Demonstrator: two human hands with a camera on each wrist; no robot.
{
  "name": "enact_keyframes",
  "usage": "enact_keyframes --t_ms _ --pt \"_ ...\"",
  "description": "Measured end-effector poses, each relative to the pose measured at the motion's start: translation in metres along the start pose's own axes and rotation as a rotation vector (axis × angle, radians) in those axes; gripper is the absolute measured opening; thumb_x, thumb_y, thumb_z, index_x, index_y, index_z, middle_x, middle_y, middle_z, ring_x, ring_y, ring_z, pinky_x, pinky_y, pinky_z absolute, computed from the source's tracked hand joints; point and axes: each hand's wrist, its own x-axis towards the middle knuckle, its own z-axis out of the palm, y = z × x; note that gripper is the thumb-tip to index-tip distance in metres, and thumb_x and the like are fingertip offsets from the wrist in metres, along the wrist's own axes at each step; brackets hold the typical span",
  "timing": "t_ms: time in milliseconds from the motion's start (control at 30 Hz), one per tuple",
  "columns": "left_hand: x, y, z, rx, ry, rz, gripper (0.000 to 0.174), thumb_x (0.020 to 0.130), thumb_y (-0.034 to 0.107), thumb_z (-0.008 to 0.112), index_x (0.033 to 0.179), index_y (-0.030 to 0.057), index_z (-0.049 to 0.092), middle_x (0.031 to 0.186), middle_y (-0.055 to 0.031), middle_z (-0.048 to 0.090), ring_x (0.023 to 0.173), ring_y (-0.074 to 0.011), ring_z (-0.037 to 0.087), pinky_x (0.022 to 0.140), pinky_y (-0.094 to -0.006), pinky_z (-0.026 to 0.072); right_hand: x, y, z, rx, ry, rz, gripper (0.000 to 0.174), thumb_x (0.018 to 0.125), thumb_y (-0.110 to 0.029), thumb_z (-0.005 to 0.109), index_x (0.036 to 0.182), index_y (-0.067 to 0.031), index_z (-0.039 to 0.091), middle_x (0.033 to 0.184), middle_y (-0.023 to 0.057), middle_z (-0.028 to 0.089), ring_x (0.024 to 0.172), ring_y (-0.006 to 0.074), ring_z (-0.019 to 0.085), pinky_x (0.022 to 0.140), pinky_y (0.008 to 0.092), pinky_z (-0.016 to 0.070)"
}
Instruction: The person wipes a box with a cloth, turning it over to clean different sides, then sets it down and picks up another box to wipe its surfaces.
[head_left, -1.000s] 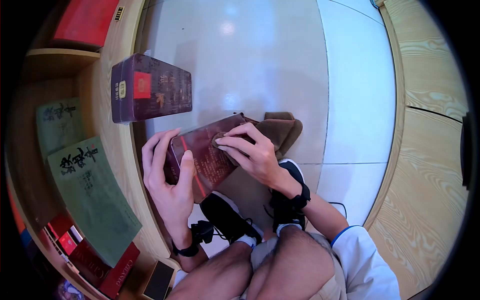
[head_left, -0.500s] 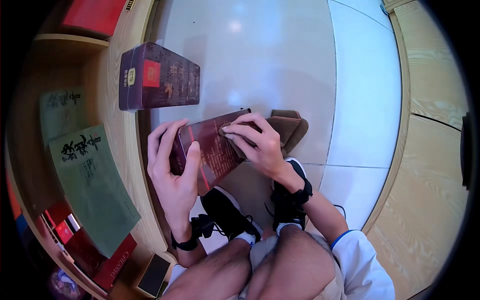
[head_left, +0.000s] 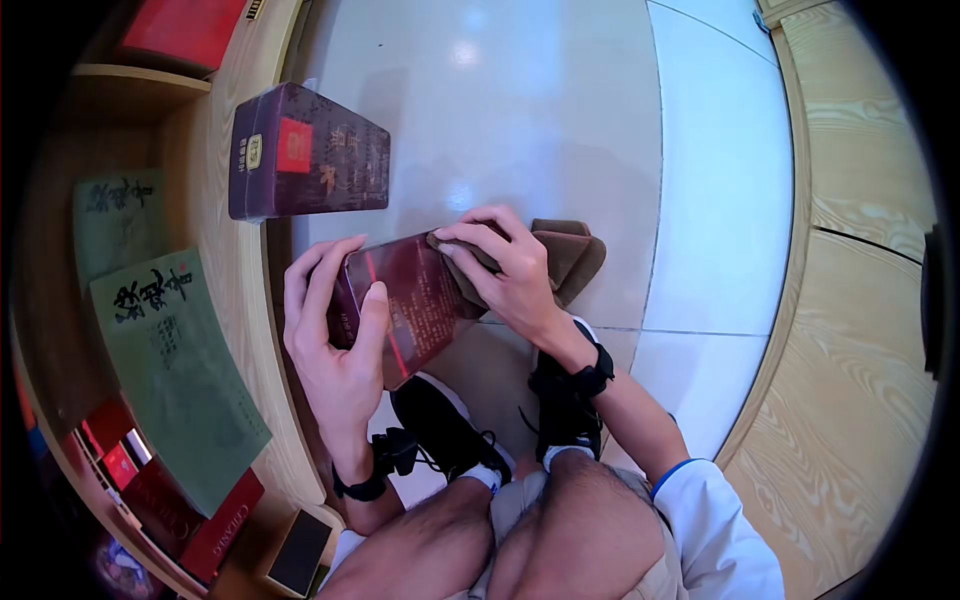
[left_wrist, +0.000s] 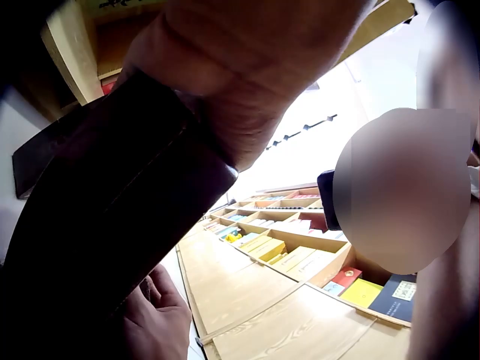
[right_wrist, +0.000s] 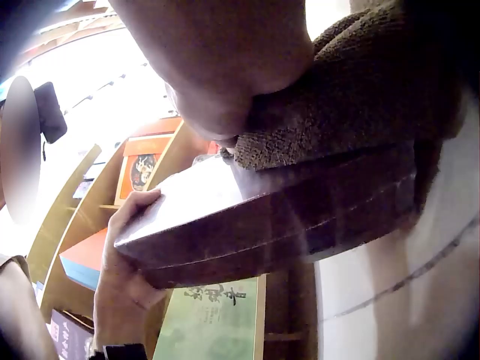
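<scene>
A dark red box [head_left: 415, 310] with gold lettering and a red stripe is held tilted above the floor. My left hand [head_left: 332, 365] grips its left end, thumb on the printed face and fingers round the far side. My right hand [head_left: 515, 275] pinches a brown cloth [head_left: 572, 252] against the box's right part, fingertips by its far edge. In the right wrist view the fuzzy cloth [right_wrist: 337, 105] lies over the top of the box [right_wrist: 262, 236]. Mostly wrist and box side fill the left wrist view, where the other hand [left_wrist: 157, 319] partly shows.
A larger purple box [head_left: 310, 150] with a red label stands beyond my hands, by the wooden cabinet. Green packages [head_left: 180, 370] and red boxes [head_left: 215, 530] lie in the cabinet at left. Black shoes [head_left: 440, 425] are below the box; a wooden cabinet front [head_left: 840, 400] runs along the right.
The right hand has slid the cloth from the middle of the printed face toward its far edge, and more cloth now covers the right end. The left hand keeps its grip.
</scene>
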Motion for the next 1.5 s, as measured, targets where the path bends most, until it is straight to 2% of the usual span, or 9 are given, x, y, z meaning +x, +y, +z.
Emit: enact_keyframes --t_ms 233,300,500,600,700,967,1067,1133,1500 --pt "-0.001 -0.005 0.002 -0.006 0.055 0.046 0.038 0.091 0.01 0.072 0.129 0.0052 0.071 0.129 -0.014 0.063 0.119 -0.0304 0.063 0.103 -0.042 0.0498 0.007 0.005 0.0 -0.017 0.038 0.036 0.017 0.091 -0.004 0.078 0.108 -0.0048 0.076 0.104 0.0122 0.066 0.086 0.029 0.07 0.076 0.0377 0.0573" --pt "-0.001 -0.001 0.001 -0.01 0.013 0.004 0.037 0.094 0.006 0.069 0.13 0.002 0.067 0.134 -0.0123 0.062 0.129 -0.0273 0.058 0.112 -0.0396 0.042 0.011 0.007 -0.001 -0.031 0.049 0.053 0.017 0.091 -0.004 0.078 0.108 -0.0049 0.076 0.104 0.0125 0.067 0.087 0.0298 0.07 0.077 0.0385 0.0573" --pt "-0.001 0.001 -0.001 -0.002 0.008 -0.013 0.037 0.094 0.007 0.069 0.131 0.0018 0.067 0.135 -0.0125 0.062 0.129 -0.0269 0.058 0.113 -0.0392 0.0415 0.016 0.004 -0.016 -0.042 0.125 0.128 0.018 0.09 -0.008 0.08 0.108 -0.0055 0.076 0.1 0.0116 0.071 0.089 0.0307 0.071 0.08 0.0391 0.0574" --pt "0.001 0.011 -0.003 -0.046 0.0 -0.086 0.037 0.095 0.007 0.069 0.131 0.0015 0.067 0.135 -0.0127 0.062 0.13 -0.0267 0.057 0.113 -0.039 0.041 0.013 0.0 -0.025 -0.022 0.146 0.203 0.021 0.089 -0.005 0.081 0.109 -0.0046 0.077 0.103 0.009 0.075 0.094 0.0219 0.073 0.085 0.0321 0.0564" --pt "-0.001 -0.008 0.002 -0.013 0.055 0.035 0.038 0.092 0.009 0.071 0.13 0.0054 0.071 0.13 -0.0133 0.063 0.122 -0.0295 0.062 0.107 -0.0419 0.0476 0.005 -0.004 -0.031 -0.078 0.12 0.181 0.02 0.089 -0.007 0.081 0.108 -0.0057 0.077 0.099 0.0107 0.072 0.09 0.0262 0.071 0.081 0.0362 0.0569" --pt "-0.001 -0.004 0.001 -0.002 0.029 0.009 0.036 0.094 0.009 0.07 0.13 0.0031 0.069 0.132 -0.0128 0.063 0.125 -0.0276 0.06 0.11 -0.0402 0.044 -0.007 -0.009 -0.024 -0.016 0.014 0.236 0.019 0.09 -0.01 0.079 0.108 -0.0044 0.078 0.096 0.013 0.07 0.081 0.03 0.07 0.077 0.0364 0.0563" --pt "-0.001 -0.004 0.0 -0.008 0.015 -0.009 0.036 0.096 0.009 0.069 0.131 0.0016 0.067 0.134 -0.0115 0.063 0.128 -0.0252 0.057 0.112 -0.0381 0.0409 -0.007 -0.007 -0.019 -0.062 0.083 0.258 0.021 0.089 -0.008 0.081 0.11 -0.0051 0.079 0.095 0.0095 0.073 0.082 0.0203 0.07 0.077 0.0308 0.0553" --pt "-0.001 -0.004 0.001 -0.003 0.018 -0.008 0.035 0.096 0.009 0.068 0.131 0.0019 0.067 0.134 -0.0111 0.063 0.128 -0.0251 0.057 0.112 -0.038 0.0412 -0.004 -0.01 -0.019 -0.066 0.077 0.296 0.021 0.092 -0.011 0.077 0.112 -0.0045 0.077 0.095 0.0139 0.069 0.082 0.0308 0.07 0.076 0.0388 0.0558" --pt "0.0 -0.005 0.002 0.002 0.042 0.028 0.037 0.093 0.01 0.07 0.13 0.0047 0.07 0.13 -0.0139 0.063 0.122 -0.0301 0.062 0.107 -0.0423 0.0472 0.007 -0.006 -0.004 -0.066 0.101 0.152 0.022 0.095 -0.008 0.074 0.117 -0.0034 0.076 0.104 0.0147 0.067 0.086 0.032 0.07 0.077 0.0403 0.0561"
